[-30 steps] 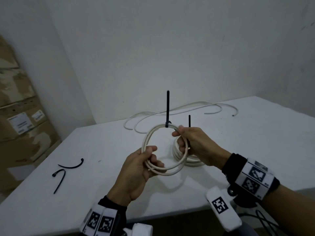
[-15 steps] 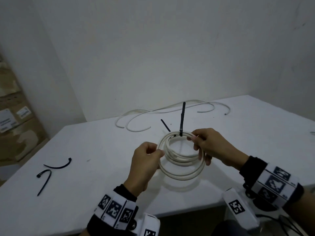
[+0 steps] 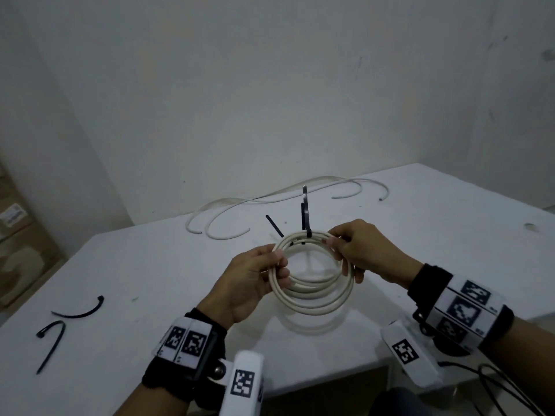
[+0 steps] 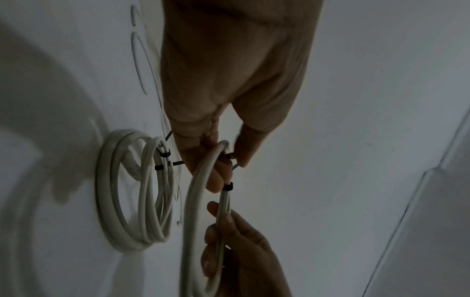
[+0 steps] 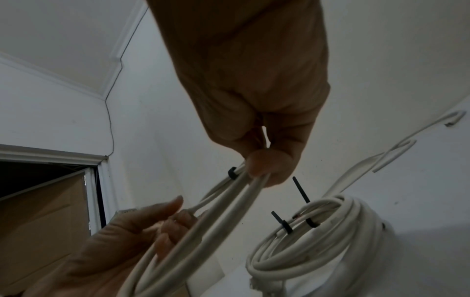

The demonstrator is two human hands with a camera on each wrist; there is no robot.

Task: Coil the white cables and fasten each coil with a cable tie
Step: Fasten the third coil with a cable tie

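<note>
- Far left on the table [image 3: 150,265]: two spare black cable ties [image 3: 79,310] lying loose, well apart from the action.
- Left hand [image 3: 252,280] clenched round the left side of the held coil [image 3: 315,307], fingers and thumb wrapped over its strands, lifting it clear of the tabletop.
- Coil up in mid-air between both hands, a black cable tie [image 3: 305,211] cinched round its far edge, long tail sticking straight up.
- Right hand [image 3: 369,256] pinching the strands just beside that tie, thumb and fingertips closed on the cable.
- Step in hand, by the look of it: checking or snugging the fastened tie on this coil, ready to set it down.
- Next move likely calls for laying it by the finished one, then reaching back for the loose white cable [image 3: 228,205] sprawled by the wall and a spare tie from the left.
- Hidden from the head view, plain from the wrists: a finished coil [image 5: 330,241] resting on the table beneath, bound with two ties, tails poking out.
- Left wrist view adds the tie's head [image 4: 228,186] seated tight on the held strands; the finished coil [image 4: 114,191] lies just beside.
- Only the head view shows the spare ties and the uncoiled cable.
</note>
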